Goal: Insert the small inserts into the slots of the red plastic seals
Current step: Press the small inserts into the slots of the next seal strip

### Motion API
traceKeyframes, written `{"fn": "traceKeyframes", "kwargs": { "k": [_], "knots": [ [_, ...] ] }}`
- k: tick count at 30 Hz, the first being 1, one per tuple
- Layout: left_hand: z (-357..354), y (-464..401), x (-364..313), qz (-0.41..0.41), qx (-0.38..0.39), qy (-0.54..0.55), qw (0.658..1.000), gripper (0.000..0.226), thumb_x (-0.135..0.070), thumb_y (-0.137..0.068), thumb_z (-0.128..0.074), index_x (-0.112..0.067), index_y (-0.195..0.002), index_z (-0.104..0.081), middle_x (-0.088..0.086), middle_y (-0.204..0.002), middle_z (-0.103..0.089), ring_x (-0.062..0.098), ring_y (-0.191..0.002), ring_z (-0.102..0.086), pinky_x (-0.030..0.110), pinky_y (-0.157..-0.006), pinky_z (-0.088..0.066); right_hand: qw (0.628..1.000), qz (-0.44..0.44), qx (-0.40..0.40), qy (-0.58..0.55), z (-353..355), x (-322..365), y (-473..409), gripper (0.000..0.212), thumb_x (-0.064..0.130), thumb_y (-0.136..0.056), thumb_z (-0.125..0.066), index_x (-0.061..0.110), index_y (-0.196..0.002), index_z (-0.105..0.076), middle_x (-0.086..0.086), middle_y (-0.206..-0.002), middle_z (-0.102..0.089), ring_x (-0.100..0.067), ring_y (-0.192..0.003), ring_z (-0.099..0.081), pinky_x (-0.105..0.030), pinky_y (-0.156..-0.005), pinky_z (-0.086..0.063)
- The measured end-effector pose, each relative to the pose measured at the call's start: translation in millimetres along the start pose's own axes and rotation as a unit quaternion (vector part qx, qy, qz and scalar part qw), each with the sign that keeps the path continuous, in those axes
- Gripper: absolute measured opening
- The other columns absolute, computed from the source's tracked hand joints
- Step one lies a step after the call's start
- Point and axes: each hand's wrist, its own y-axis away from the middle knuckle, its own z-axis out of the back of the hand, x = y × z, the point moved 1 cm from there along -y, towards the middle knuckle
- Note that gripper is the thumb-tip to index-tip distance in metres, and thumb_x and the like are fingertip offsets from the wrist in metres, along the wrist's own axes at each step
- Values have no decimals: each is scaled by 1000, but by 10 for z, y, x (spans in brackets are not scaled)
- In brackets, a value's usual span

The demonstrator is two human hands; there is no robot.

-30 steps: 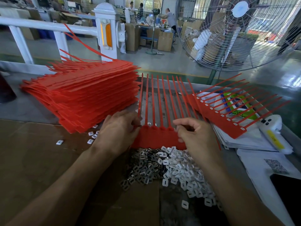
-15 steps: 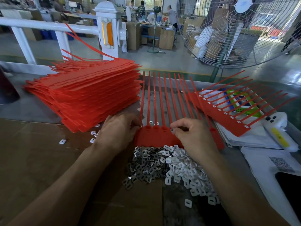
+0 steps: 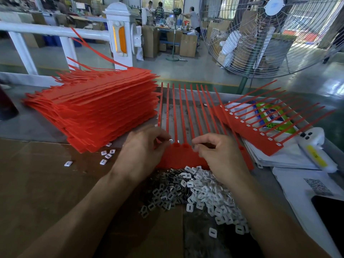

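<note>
A small insert is pinched by the left hand at the red seal strip. The right hand is curled on the strip; whether anything is pinched cannot be told. Each insert is best squared to its slot before being pressed home.

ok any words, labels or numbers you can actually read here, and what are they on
Nothing reads clearly.
Yellow label on the white device: dark marks, too blurred.
QR code on the white sheet: no readable text.
Colourful packet under the red seals: print too small.
</note>
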Motion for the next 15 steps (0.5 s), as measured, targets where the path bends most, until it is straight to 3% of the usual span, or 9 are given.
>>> {"fn": "traceKeyframes", "kwargs": {
  "k": [1,4,8,15],
  "knots": [
    [-34,21,-51,-10,14,9,1000,9,-32,-89,-74,-31,-98,-72,-18,-93,-65,-1,-86,-60,16,-77,-48,1000,0,2,-15,-5,13,6,12,25,-93,-73,37,-95,-76,16,-96,-75,-6,-89,-71,-20,-76,-53],
    [-124,79,-172,-46,41,28,998,13,-38,-89,-72,-33,-101,-71,-18,-93,-64,-1,-86,-61,21,-78,-51,998,8,12,-58,-42,61,35,13,24,-92,-74,36,-90,-77,16,-82,-75,3,-80,-70,-7,-65,-48],
    [-165,62,-212,-53,39,35,997,14,-38,-90,-71,-34,-103,-69,-18,-95,-64,1,-88,-61,37,-86,-51,995,26,12,-96,-79,95,70,14,17,-93,-73,30,-96,-77,13,-80,-75,1,-76,-71,-6,-65,-49],
    [-126,22,-153,-70,18,5,997,11,-36,-91,-69,-30,-99,-72,-16,-93,-66,3,-89,-61,42,-88,-50,997,13,9,-74,-70,93,78,9,30,-95,-71,36,-102,-75,15,-82,-75,4,-80,-71,-7,-64,-49]
  ]
}}
